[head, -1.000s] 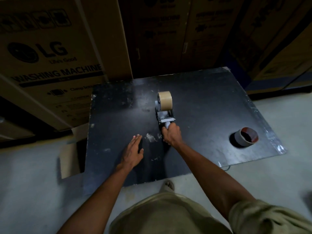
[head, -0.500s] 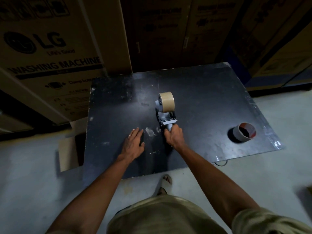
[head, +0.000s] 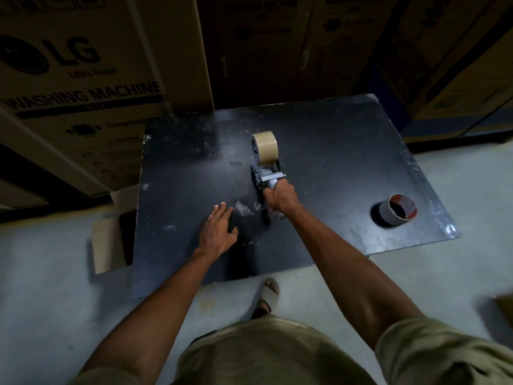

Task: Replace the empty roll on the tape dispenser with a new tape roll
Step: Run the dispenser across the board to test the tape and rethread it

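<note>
A grey tape dispenser (head: pixel 265 176) stands on the black board (head: pixel 333 162) with a full tan tape roll (head: pixel 266 147) mounted on its far end. My right hand (head: pixel 280 200) is wrapped around the dispenser's handle, which it hides. My left hand (head: pixel 218 230) lies flat on the board with fingers apart, a hand's width left of the dispenser, holding nothing. The empty cardboard roll core (head: pixel 398 209), reddish inside, rests alone near the board's right edge.
Large cardboard appliance boxes (head: pixel 72 87) wall in the back and left. The board lies low on a pale concrete floor (head: pixel 50 301). My sandalled foot (head: pixel 268 297) is just below the board's near edge. A cardboard scrap (head: pixel 107 245) lies at the board's left.
My right hand has stayed on the dispenser handle and my left hand has stayed flat on the board. Only the camera has shifted slightly; the objects keep their places.
</note>
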`<state>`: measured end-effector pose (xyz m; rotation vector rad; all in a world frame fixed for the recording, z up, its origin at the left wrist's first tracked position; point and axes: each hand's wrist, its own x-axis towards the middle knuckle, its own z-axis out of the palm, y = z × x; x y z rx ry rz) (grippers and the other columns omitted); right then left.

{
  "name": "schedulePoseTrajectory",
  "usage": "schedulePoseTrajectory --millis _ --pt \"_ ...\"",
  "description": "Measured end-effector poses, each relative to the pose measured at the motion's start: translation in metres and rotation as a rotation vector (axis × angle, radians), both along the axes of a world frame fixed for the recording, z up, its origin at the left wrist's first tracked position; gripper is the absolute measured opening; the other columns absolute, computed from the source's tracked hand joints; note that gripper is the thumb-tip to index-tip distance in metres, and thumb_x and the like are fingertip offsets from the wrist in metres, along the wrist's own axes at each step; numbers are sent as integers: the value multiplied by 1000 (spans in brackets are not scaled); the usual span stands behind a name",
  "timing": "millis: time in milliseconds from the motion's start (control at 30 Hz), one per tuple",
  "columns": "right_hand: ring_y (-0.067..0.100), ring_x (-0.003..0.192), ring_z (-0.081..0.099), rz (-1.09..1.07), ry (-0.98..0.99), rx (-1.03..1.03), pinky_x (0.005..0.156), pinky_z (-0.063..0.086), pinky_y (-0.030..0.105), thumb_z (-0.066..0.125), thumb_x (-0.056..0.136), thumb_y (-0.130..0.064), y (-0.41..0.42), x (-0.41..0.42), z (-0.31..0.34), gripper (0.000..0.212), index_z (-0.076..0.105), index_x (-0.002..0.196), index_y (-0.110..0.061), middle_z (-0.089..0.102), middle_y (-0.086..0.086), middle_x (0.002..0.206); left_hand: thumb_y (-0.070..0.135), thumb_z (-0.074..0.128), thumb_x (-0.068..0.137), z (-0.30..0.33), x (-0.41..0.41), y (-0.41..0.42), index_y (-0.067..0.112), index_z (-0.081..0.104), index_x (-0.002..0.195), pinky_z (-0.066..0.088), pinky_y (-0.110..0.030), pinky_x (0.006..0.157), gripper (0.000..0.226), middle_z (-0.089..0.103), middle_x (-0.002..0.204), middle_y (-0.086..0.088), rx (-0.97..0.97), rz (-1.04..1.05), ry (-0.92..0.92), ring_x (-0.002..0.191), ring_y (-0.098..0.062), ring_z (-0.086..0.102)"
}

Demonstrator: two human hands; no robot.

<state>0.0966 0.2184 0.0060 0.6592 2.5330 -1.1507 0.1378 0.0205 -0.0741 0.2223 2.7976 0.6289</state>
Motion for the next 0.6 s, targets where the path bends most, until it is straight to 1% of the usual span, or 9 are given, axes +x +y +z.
schedulePoseTrajectory --millis 67,133,267,400,500,600 --pt "46 120 60 3 -2 8 95 50 44 61 94 -27 -1 6 -2 42 55 123 3 61 28 131 28 66 87 3 -1 1 8 39 150 21 -36 124 71 27 163 -12 -3 11 -5 152 -28 23" --pt "48 120 58 -9 23 17 95 48 45 61 95 -25 -4 20 -14 42 53 123 5 60 31 130 29 67 87 3 0 3 8 38 150 21 -36 124 73 26 163 -12 5 15 -9 152 -28 22" --pt "49 116 58 -34 51 23 92 47 46 62 96 -23 -6 47 -35 39 53 119 7 60 32 125 36 65 90 1 0 1 11 29 155 18 -36 125 78 16 166 -8 -27 7 -40 154 -25 13" --pt "48 116 56 -31 67 15 91 45 45 62 97 -23 -2 56 -43 39 52 119 8 58 32 125 37 67 90 2 -2 -3 11 23 157 13 -34 126 84 9 167 -8 -44 -41 -77 155 -24 8" --pt "48 113 57 -43 80 12 90 45 46 62 96 -22 -5 60 -46 38 53 117 9 59 32 122 36 68 89 3 -1 -5 12 22 157 12 -32 126 86 8 168 -7 -39 -51 -101 155 -24 7" --pt "45 111 58 -56 75 -7 89 46 44 62 97 -22 -6 63 -48 35 54 116 6 60 29 120 35 70 88 4 0 -5 12 22 157 12 -32 125 87 8 168 -6 -27 -53 -105 155 -23 7"
